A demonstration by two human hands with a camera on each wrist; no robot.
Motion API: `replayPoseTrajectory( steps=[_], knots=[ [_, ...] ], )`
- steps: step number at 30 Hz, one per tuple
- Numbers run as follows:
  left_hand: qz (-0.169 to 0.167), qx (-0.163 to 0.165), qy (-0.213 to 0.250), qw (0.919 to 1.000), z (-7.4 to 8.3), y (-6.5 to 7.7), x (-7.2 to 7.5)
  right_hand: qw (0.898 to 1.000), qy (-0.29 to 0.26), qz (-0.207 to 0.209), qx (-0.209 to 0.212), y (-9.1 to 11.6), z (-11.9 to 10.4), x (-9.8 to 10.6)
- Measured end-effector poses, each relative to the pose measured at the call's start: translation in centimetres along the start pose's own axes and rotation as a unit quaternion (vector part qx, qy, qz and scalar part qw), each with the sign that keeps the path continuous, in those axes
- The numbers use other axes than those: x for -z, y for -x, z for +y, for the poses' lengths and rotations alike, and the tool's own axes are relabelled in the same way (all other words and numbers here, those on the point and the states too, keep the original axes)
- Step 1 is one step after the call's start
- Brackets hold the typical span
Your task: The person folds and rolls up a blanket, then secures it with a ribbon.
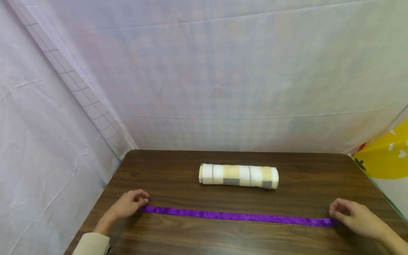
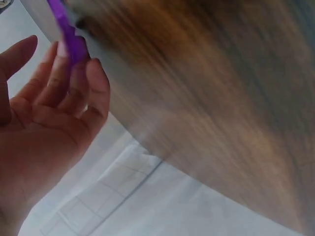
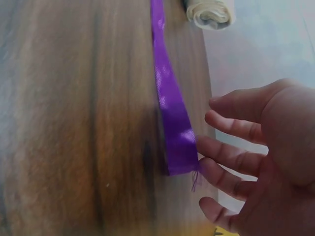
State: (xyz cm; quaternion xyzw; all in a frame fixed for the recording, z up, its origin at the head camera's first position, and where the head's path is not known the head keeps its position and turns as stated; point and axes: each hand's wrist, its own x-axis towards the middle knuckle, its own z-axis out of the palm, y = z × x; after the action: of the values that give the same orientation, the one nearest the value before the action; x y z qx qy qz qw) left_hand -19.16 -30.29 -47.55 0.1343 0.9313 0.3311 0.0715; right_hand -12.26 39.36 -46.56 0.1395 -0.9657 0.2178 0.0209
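Note:
A long purple ribbon (image 1: 234,215) lies stretched across the brown wooden table in front of me. At its left end is my left hand (image 1: 129,203). In the left wrist view the ribbon's end (image 2: 75,48) meets the fingertips, while the thumb (image 2: 22,56) stands apart from them. My right hand (image 1: 357,216) is at the opposite end, its fingers loosely bent. Seen from the right wrist, the ribbon's frayed end (image 3: 181,155) lies flat beside the fingertips and is not pinched. Beyond the ribbon rests a rolled plaid cloth (image 1: 239,176) in white, yellow and grey.
The wooden table (image 1: 165,241) has rounded far corners. A pale patterned curtain (image 1: 223,88) hangs along its back edge, and a white sheet (image 1: 47,159) hangs on the left. Yellow printed fabric (image 1: 385,159) hangs past the right edge.

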Motion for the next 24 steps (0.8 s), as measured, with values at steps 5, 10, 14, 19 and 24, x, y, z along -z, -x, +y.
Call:
replayPoseTrajectory(
  steps=[5, 10, 14, 19, 24],
  knots=[
    [0.045, -0.017, -0.046, 0.9978, 1.1, -0.3, -0.2, 0.999, 0.013, 0.029, 0.004, -1.0, -1.0, 0.0],
    [0.075, -0.063, -0.067, 0.9930, 3.3, -1.4, -0.9, 0.995, 0.025, 0.083, 0.046, -2.4, -2.3, -0.1],
    [0.078, -0.090, -0.064, 0.9908, 5.5, -2.8, -1.9, 0.990, 0.037, 0.112, 0.082, -4.2, -3.8, -0.5],
    [0.083, -0.114, -0.054, 0.9885, 8.7, -5.3, -3.4, 0.980, 0.056, 0.134, 0.138, -6.9, -6.1, -0.9],
    [0.093, -0.150, -0.064, 0.9823, 11.4, -7.7, -5.1, 0.981, 0.022, 0.108, 0.161, -9.8, -8.2, -1.5]
  ],
)
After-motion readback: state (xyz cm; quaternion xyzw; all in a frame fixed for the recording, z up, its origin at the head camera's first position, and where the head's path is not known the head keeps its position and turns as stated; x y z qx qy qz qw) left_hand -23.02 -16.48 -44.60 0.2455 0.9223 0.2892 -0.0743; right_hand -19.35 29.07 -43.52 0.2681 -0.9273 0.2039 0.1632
